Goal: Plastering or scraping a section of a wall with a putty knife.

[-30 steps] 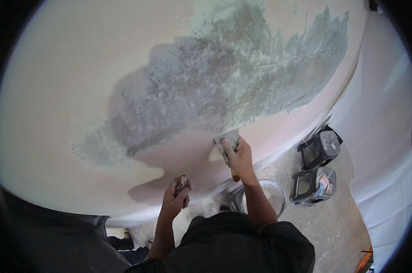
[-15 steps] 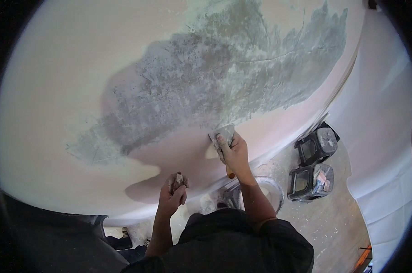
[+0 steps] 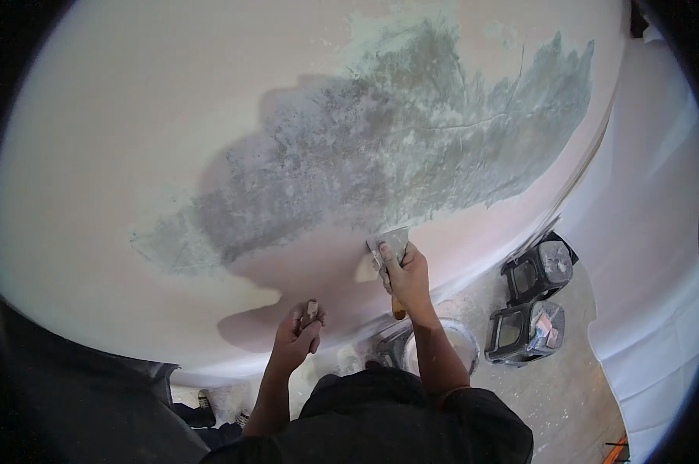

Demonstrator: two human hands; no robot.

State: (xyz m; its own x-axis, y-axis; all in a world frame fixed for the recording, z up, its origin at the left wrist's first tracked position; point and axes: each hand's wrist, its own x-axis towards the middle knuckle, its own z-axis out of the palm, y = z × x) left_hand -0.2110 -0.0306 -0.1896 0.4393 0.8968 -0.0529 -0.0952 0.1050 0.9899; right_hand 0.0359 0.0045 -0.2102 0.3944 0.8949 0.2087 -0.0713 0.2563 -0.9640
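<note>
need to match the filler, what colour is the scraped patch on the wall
Mottled grey-green with pale flecks, on the scraped patch above the right hand; seen in the head view.

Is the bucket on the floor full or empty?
Cannot tell. The white bucket sits on the floor behind the right hand and its arm, which hide most of the inside.

I see my 2 arms raised from below. My right hand is highest, fingers clenched tight. My left hand sits lower, curled in a fist.
</note>
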